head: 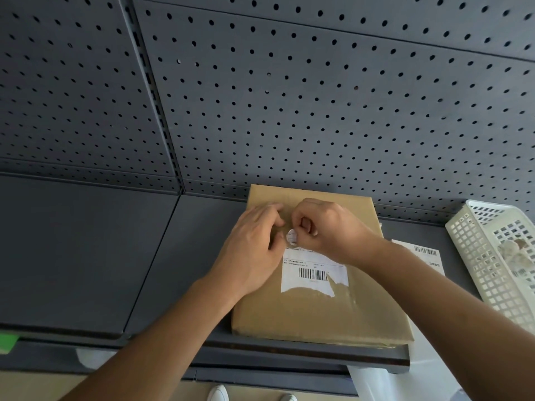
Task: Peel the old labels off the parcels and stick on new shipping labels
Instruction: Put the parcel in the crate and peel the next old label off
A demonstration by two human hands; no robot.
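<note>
A flat brown cardboard parcel [315, 311] lies on the dark grey shelf [86, 256]. On its top sits a white old label [312, 273] with a barcode, torn along its lower and right edges. My right hand [327, 227] pinches a curled-up white strip of that label [291, 237] at the label's upper left corner. My left hand [254, 241] rests on the parcel just left of the strip, fingers bent toward it. A new shipping label sheet [425, 254] with a barcode lies on the shelf to the right of the parcel, partly hidden by my right forearm.
A white perforated plastic basket [474, 256] with crumpled paper scraps stands at the right edge. A grey pegboard wall [289, 96] rises behind the shelf. The shelf's front lip runs just below the parcel; white shoes show on the floor beneath.
</note>
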